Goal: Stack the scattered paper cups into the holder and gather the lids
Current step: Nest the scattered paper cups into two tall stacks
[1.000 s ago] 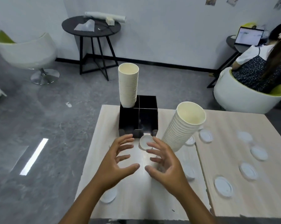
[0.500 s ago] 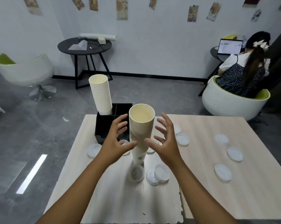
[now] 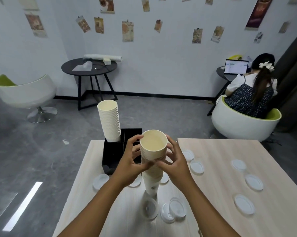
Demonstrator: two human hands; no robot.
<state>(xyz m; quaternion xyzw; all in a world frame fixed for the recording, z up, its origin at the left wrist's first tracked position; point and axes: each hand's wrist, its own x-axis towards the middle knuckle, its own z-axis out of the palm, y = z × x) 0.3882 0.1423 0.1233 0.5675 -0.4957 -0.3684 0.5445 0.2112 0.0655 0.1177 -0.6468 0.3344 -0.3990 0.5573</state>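
Note:
A tall stack of cream paper cups (image 3: 152, 170) stands upright on the wooden table (image 3: 212, 194). My left hand (image 3: 129, 165) grips its upper part from the left, and my right hand (image 3: 174, 162) grips it from the right, thumbs meeting in front. Behind my left hand is the black divided holder (image 3: 110, 151), with a second cup stack (image 3: 109, 123) standing in its back left compartment. White lids lie scattered on the table: one lid (image 3: 100, 181) at the left, a pair of lids (image 3: 174, 209) near the stack's base, several lids (image 3: 253, 182) at the right.
A person sits in a white tub chair (image 3: 245, 124) at the back right, facing a laptop. A round black side table (image 3: 89, 69) and another white chair (image 3: 24, 93) stand at the back left. Grey floor surrounds the table.
The leaning cup stack came upright between my hands. Both hands, spread open beside it before, have closed round its upper part. The camera view has tilted up.

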